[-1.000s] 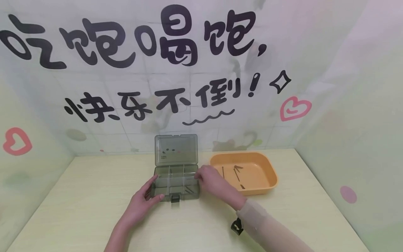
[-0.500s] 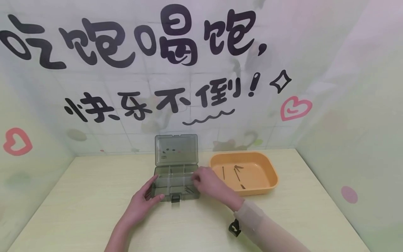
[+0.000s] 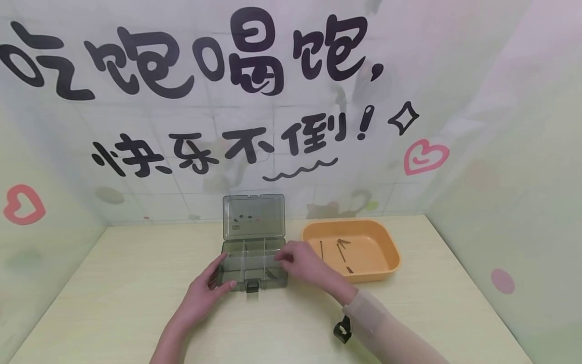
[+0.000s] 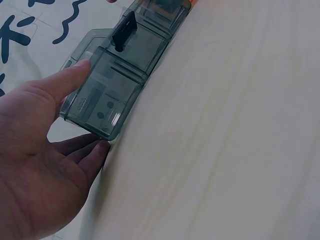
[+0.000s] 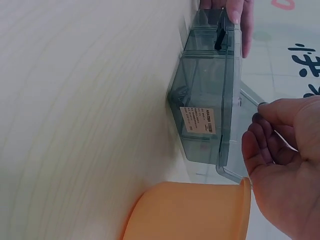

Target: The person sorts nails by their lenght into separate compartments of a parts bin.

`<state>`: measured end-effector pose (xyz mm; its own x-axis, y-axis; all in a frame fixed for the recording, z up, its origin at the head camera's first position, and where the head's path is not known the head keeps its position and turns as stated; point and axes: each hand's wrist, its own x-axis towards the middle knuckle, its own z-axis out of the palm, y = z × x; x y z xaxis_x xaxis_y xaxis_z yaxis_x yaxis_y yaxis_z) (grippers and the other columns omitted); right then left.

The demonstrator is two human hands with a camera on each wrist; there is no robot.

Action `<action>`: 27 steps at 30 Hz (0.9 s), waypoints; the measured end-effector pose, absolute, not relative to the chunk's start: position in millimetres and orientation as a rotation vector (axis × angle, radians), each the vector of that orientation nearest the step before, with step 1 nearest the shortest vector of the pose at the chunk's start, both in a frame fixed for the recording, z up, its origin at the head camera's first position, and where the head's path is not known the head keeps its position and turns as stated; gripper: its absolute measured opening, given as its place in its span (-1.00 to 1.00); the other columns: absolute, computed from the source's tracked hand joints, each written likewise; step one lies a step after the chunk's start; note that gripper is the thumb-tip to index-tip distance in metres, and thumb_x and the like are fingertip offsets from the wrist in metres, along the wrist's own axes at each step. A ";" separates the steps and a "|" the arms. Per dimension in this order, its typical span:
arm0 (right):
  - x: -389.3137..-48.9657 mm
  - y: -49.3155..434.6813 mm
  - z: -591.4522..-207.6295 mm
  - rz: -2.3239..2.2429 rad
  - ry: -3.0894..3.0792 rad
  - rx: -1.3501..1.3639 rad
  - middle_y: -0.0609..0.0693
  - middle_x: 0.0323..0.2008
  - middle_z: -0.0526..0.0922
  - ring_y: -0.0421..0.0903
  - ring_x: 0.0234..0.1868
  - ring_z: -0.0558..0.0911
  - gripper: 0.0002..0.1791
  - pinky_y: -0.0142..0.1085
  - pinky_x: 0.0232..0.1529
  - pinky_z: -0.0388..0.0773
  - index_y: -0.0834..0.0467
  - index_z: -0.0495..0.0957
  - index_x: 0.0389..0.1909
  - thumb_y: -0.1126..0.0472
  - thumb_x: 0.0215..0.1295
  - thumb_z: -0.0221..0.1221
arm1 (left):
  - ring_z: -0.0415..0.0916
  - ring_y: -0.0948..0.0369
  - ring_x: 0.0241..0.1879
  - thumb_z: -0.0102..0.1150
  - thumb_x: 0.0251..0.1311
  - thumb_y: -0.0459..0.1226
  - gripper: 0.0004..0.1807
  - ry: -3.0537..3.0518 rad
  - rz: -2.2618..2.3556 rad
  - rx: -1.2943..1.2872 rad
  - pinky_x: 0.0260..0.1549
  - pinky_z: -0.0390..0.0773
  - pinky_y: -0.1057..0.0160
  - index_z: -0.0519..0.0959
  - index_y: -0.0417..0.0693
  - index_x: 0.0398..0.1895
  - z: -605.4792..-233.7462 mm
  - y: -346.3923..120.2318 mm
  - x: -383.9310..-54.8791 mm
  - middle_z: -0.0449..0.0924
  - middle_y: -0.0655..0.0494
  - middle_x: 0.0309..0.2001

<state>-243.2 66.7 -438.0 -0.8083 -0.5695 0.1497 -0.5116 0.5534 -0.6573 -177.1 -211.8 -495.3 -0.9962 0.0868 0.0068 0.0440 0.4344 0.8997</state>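
Note:
A grey see-through compartment box [image 3: 252,263] stands on the table with its lid [image 3: 253,217] raised. My left hand [image 3: 202,293] holds its left end, thumb on the front rim and fingers around the side, as the left wrist view [image 4: 45,150] also shows. Above the right-hand compartments is my right hand [image 3: 302,260], fingers bent, thumb and fingertips close together near the rim. Nothing shows between those fingertips in the right wrist view [image 5: 280,135]. Several thin dark screw-like pieces [image 3: 271,274] lie in the front right compartment.
An orange tray [image 3: 391,253] stands just right of the box, holding several more thin dark pieces [image 3: 342,253]. A black clip-like object [image 3: 342,329] hangs by the right sleeve [image 3: 386,323]. Behind the table rises a wall [image 3: 150,202] with large lettering.
My right hand has moved a little left and in over the box. The dark pieces in the front right compartment now lie differently. My left hand stays put.

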 end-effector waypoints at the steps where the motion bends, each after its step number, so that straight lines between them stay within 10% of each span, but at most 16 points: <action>1: -243.1 67.3 -438.1 -1.109 2.693 -0.941 -0.02 -0.30 0.70 -0.20 -0.30 0.60 -0.84 -0.46 -0.27 0.64 0.27 0.74 -0.14 0.46 0.32 0.26 | 0.00 -0.26 0.52 0.34 0.36 -0.13 -0.12 2.624 1.646 0.120 0.44 0.21 -0.08 0.10 -0.04 0.64 -495.3 -211.8 -177.3 -0.04 -0.31 0.59; 27: -267.7 124.6 -450.5 -1.470 2.731 -0.545 0.09 -0.15 0.77 0.04 -0.07 0.70 -0.79 -0.11 0.03 0.71 0.28 0.73 -0.11 0.50 0.28 0.27 | 0.01 -0.28 0.51 0.33 0.36 -0.07 -0.09 2.645 1.618 0.126 0.42 0.21 -0.08 0.07 -0.03 0.64 -497.4 -212.6 -179.2 -0.04 -0.30 0.59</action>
<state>-267.7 124.6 -450.5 -0.9400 -0.2968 0.1679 -0.3036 0.5041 -0.8085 -179.2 -212.6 -497.4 -0.9959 0.0895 0.0091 0.0488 0.4533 0.8900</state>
